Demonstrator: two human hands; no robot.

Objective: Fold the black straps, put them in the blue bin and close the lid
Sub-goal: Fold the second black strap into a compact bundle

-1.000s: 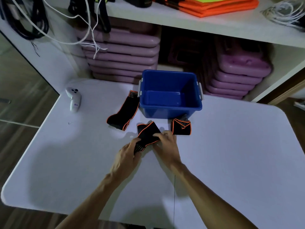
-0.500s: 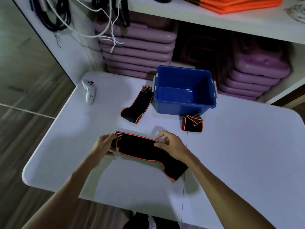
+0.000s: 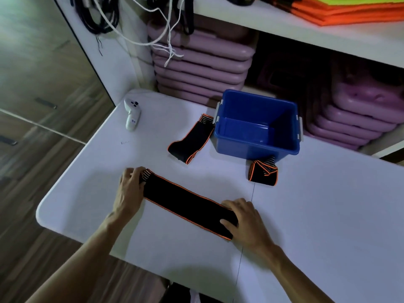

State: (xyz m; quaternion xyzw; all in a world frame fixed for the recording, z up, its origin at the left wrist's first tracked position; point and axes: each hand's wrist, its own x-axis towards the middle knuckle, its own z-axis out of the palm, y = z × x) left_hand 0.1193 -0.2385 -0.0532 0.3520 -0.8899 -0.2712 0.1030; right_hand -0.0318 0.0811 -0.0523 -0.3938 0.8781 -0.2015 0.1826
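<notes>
A long black strap (image 3: 185, 202) with orange edging lies stretched out flat on the white table (image 3: 328, 215), running from upper left to lower right. My left hand (image 3: 130, 191) grips its striped left end. My right hand (image 3: 242, 219) covers and holds its right end, fingers curled over it. The blue bin (image 3: 251, 149) stands open and empty at the back of the table; no lid is in view. A second black strap (image 3: 192, 138) lies loosely doubled just left of the bin. A third strap (image 3: 263, 172), folded small, sits right in front of the bin.
A white handheld controller (image 3: 132, 114) lies at the table's back left. Stacked purple cases (image 3: 201, 62) fill the shelf behind the bin. Cables (image 3: 153, 29) hang above them and orange vests (image 3: 341, 12) lie on the upper shelf. The table's left edge drops to wooden floor.
My hands lifted the bunched strap from in front of the bin, drew apart and pulled it out full length toward me; it now lies flat on the table.
</notes>
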